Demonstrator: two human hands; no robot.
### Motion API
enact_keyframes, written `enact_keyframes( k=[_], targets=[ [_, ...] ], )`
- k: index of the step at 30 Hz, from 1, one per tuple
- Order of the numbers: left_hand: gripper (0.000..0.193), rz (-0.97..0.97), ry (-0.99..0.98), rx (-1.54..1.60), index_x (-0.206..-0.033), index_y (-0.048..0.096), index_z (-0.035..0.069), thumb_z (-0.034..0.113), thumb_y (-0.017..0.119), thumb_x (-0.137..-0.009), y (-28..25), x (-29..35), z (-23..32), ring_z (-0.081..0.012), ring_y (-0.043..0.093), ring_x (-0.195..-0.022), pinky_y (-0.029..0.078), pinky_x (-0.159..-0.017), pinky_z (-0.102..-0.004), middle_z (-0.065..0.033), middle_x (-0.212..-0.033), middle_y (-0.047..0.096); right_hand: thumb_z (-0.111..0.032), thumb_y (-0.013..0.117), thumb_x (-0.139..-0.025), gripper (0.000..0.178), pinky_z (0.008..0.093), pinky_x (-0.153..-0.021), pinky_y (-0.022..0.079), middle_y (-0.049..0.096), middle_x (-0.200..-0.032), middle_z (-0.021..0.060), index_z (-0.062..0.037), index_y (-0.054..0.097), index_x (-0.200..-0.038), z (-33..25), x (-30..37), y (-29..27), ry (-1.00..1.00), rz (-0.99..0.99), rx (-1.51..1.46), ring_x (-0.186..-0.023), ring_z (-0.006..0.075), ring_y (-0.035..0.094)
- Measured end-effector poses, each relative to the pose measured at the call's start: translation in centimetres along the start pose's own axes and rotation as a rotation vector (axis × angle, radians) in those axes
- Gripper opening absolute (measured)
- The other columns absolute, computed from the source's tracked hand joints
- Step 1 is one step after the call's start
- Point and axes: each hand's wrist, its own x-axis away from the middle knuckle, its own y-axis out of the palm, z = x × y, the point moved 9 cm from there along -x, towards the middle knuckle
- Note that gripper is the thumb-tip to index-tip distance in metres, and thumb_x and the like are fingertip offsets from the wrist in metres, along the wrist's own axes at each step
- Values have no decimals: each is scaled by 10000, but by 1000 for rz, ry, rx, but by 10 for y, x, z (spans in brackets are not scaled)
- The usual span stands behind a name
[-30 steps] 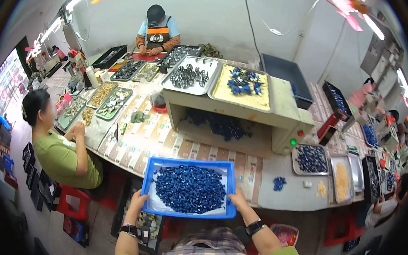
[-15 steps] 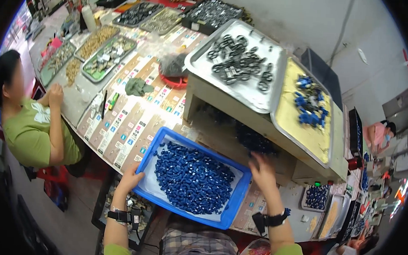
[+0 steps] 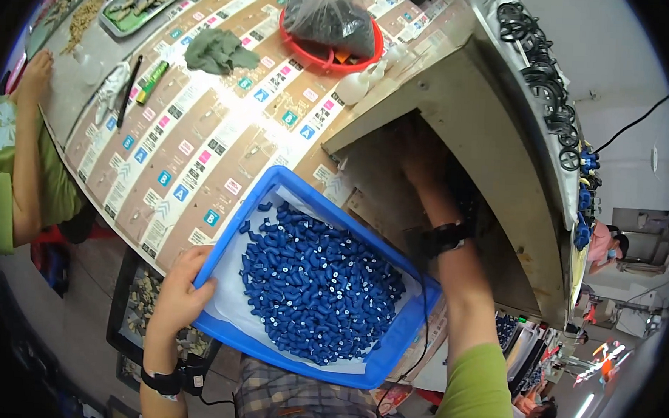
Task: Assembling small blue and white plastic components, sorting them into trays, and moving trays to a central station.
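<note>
A blue plastic tray [image 3: 401,352] sits tilted at the table's near edge, close to my body. White lining shows inside it under a heap of small dark-blue moulded pieces [image 3: 319,284]. My left hand [image 3: 182,296] grips its left rim, thumb over the edge and fingers outside. My right hand [image 3: 420,157] reaches past the tray into the dark opening of a beige box-like stand [image 3: 473,87]. Shadow hides the fingers there, and I cannot make out whether they touch anything. Each wrist wears a black strap.
Metal trays with black ring-shaped parts [image 3: 542,76] top the stand. A red basket [image 3: 331,61] with a bag, a grey-green cloth [image 3: 218,51] and a green marker [image 3: 153,82] lie beyond. At left sits a co-worker [image 3: 30,170]. Below the table is a black crate [image 3: 121,304].
My right hand has moved from beside the tray's right edge deep into the stand's opening. My view has come closer and turned. The left hand keeps its hold on the tray.
</note>
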Motion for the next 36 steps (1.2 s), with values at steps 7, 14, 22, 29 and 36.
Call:
enact_keyframes(
  k=[7,14,22,29,36],
  targets=[
    [403,-8,15,-4,-1073,554,-21,60,513,-681,6,-1,-3,-300,500,-1028,373,-900,-345,-151,-1087,541,-256,501,-841,370,427,-928,363,525,-1159,169,-49,529,-1146,109,73,22,69,-11,-97,-1053,320,509],
    [405,3,10,23,-1058,558,-27,50,499,-665,5,-3,2,-298,514,-1011,372,-902,-336,-148,-1089,544,-266,505,-847,374,441,-943,349,517,-1168,188,-50,534,-1150,189,148,7,266,-110,-134,-1091,335,483],
    [411,1,-39,29,-1065,540,-41,25,503,-662,7,1,-8,-253,503,-1025,365,-902,-314,-129,-1132,521,-249,562,-761,397,418,-966,340,451,-1258,164,-106,556,-1131,-2,133,-47,-347,-189,-179,-1104,306,479],
    [411,9,-81,25,-1066,540,-39,31,505,-663,5,0,-9,-255,501,-1057,362,-916,-312,-133,-1135,521,-199,509,-840,353,416,-968,343,455,-1248,171,-121,514,-1184,112,156,-40,101,-326,-23,-1111,340,465],
    [399,20,-40,-18,-1055,549,-37,48,504,-668,3,0,-7,-286,510,-1038,367,-916,-333,-142,-1104,538,-222,449,-882,366,425,-966,334,502,-1203,180,-44,491,-1198,-12,86,-28,-305,-314,-382,-1119,363,452]
  ],
)
